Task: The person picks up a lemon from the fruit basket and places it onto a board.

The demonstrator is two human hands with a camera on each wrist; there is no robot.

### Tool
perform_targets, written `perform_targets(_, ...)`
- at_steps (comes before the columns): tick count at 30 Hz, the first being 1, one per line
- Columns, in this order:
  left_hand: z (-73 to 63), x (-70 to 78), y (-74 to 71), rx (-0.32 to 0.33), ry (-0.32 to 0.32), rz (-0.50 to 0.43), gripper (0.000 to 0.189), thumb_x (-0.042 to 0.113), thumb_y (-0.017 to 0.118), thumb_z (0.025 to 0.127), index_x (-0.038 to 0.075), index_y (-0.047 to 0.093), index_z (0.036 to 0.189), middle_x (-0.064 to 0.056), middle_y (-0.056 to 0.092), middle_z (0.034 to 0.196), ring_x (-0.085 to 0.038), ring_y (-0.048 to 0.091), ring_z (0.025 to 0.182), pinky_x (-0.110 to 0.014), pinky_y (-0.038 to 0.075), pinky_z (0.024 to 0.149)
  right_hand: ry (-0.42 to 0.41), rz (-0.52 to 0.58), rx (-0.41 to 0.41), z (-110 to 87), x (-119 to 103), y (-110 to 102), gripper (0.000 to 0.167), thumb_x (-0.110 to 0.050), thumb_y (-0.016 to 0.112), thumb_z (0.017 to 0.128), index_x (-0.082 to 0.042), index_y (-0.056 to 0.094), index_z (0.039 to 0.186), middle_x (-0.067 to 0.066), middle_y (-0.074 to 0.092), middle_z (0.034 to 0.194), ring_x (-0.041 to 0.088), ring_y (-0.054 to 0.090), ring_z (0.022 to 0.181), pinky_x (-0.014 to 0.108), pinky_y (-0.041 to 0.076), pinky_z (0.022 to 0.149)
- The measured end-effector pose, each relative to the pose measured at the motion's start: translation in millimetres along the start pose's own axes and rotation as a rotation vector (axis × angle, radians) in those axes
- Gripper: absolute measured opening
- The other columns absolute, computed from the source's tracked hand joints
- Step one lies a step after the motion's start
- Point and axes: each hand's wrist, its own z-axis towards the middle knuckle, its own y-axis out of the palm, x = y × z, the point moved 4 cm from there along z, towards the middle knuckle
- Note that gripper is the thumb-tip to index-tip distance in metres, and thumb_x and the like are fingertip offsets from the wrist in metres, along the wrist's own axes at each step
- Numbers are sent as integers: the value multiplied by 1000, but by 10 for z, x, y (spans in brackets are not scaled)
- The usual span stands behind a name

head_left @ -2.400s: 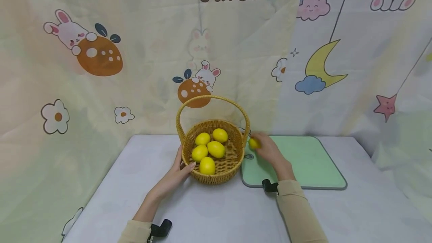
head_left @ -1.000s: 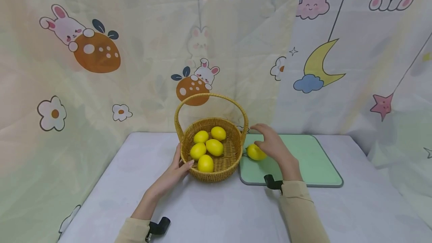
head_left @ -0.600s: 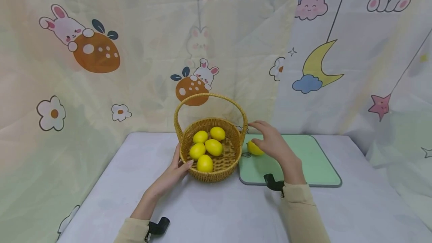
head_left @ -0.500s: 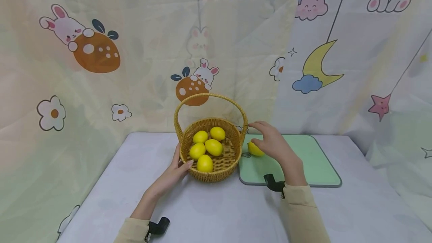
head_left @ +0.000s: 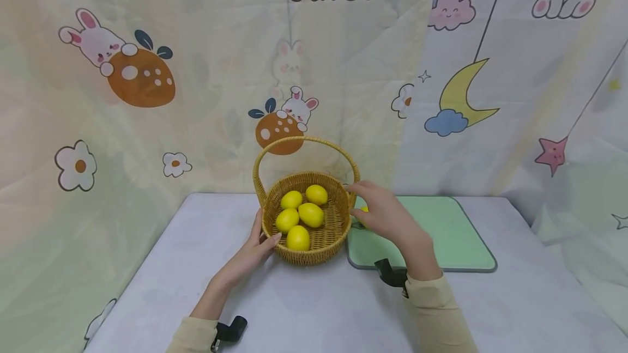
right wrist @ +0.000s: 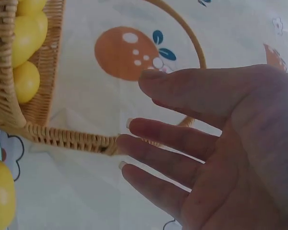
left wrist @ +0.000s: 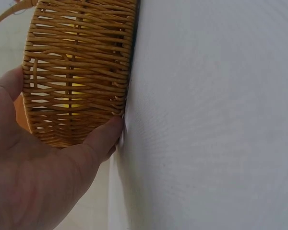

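Note:
A wicker basket (head_left: 308, 257) with a tall hoop handle (head_left: 305, 138) stands on the table, with several yellow lemons (head_left: 297, 238) inside. My left hand (head_left: 253, 248) holds the basket's left side, its thumb up at the rim and a finger low on the weave in the left wrist view. By the foot of the handle on the right is my right hand (head_left: 387, 214), thumb and fingers spread apart; whether it touches the wicker is unclear. Another lemon (right wrist: 1, 194) lies outside the basket, mostly hidden behind that hand in the head view.
A light green cutting board (head_left: 451, 238) with a grey edge lies right of the basket. The table (head_left: 314, 309) wears a white cover. Behind it hangs a printed cloth (head_left: 216, 97) with cartoon rabbits and fruit.
My right hand let go of a lemon on the board, then lifted off it and moved left to the basket's handle. My left hand has stayed at the basket.

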Motion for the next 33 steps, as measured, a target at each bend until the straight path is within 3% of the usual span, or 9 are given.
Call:
perform_targets(7,6,-11,4,3,5,0,91,51,57,97,55,-18,149,9,-20,165,-23,-2,156,-49,27,123,13,67,-100,71,-59,215,46,-19,69,93,-13,58,138,9,56,143,33,46,139,53,44,112)
perform_targets(14,12,-21,11,1,3,-2,93,52,57,97,53,-19,149,8,-19,166,-24,0,156,-48,29,122,-9,117,-184,155,-106,529,46,-19,69,93,-11,59,137,6,62,135,25,58,123,43,53,102)
perform_targets(24,7,-18,-28,9,8,17,92,54,56,97,53,-20,149,8,-18,166,-24,-2,156,-50,26,123,-36,103,-267,277,-229,889,45,-26,66,96,-11,59,138,5,60,139,25,55,131,45,49,109)
perform_targets(33,14,-32,-9,5,3,8,92,54,56,97,53,-19,149,9,-18,166,-24,0,156,-50,29,122,-99,110,-304,304,-309,1153,43,-26,66,96,-10,60,136,5,65,133,20,61,120,41,53,103)
